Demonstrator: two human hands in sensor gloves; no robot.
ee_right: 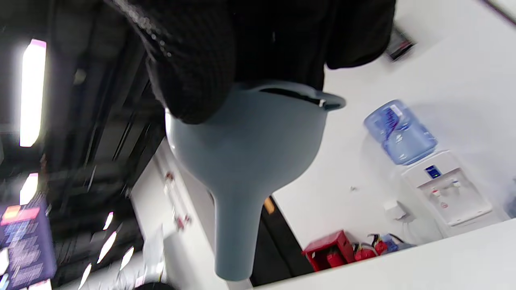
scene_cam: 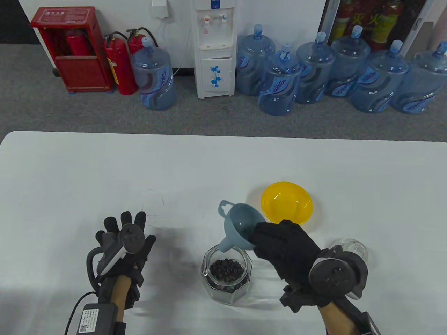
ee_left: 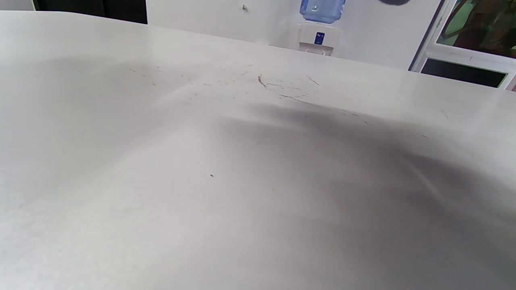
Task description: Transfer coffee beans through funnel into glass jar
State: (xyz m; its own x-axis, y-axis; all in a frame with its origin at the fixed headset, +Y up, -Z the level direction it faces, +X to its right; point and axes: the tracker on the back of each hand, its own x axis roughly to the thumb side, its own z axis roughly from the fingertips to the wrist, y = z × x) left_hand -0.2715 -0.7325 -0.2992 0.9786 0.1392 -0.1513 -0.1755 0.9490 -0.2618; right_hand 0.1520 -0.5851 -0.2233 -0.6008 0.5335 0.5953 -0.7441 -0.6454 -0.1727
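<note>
Blue-grey plastic funnel (scene_cam: 241,223) held tilted over the glass jar (scene_cam: 226,272) on a white table (scene_cam: 223,167), table view: the right hand (scene_cam: 284,249) grips the cone's near rim, fingers curled around it, while the spout slants down and to the left toward the jar's mouth and the tab handle points away up-left. Whether the spout tip is inside the mouth or just above it cannot be told. Coffee beans (scene_cam: 226,269) already lie in the jar. A yellow bowl (scene_cam: 287,202) sits just behind the hand, looking empty, and a clear glass piece (scene_cam: 354,247) shows beside the right wrist. The left hand (scene_cam: 122,247) rests flat on the table, well left of the jar, fingers spread and holding nothing.

Left wrist view: only bare tabletop and shadow, no fingers in sight.

Right wrist view: gloved fingers (ee_right: 193,60) clamp the funnel's wide rim from above; its long axis runs from rim to spout, pointing down the frame.

Judged from these views, the funnel is light and stiff, best held at rim or tab; the jar looks heavy, smooth and breakable, best steadied by its faceted sides.
</note>
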